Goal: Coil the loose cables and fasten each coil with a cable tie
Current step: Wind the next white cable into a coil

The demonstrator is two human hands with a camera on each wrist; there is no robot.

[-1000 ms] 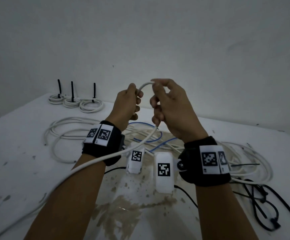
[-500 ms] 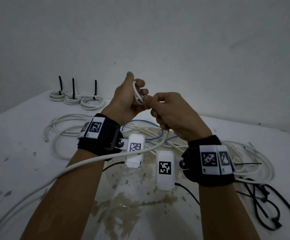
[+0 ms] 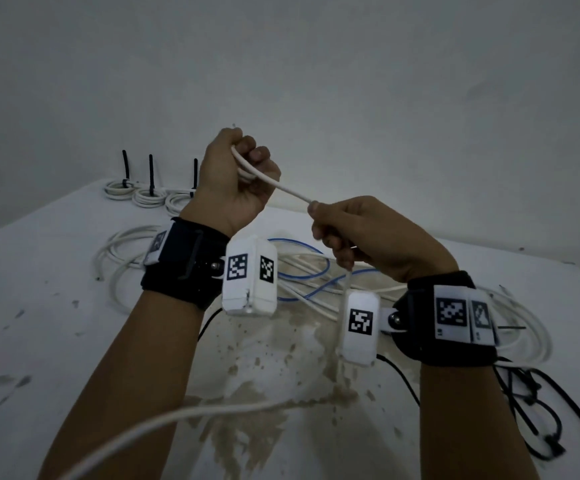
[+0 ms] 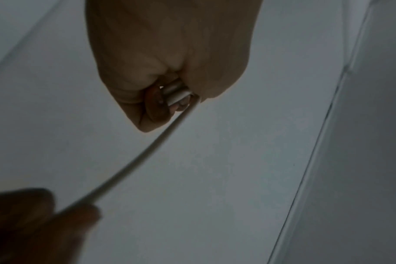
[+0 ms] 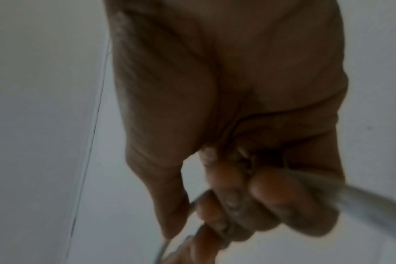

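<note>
A stained white tabletop (image 3: 39,323) is backed by a plain grey wall. A smooth round white cable (image 3: 288,191) is gripped in the raised, fisted left hand (image 3: 236,178) and pinched by the lower right hand (image 3: 368,237) at four o'clock, stretched taut between them. Three tied coils (image 3: 150,197) lie at ten o'clock.

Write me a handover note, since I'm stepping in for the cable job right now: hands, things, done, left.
Left hand: raised, gripping a small started coil of the white cable.
Right hand: pinching the same cable a short way along; the rest trails down past the wrist and across the table.
Done: three tied coils stand at the far left edge, black ties upright.
Left: finish winding this cable and tie it, then coil the loose white cables and blue cable heaped behind the hands. Black cable ties lie at the right.
</note>
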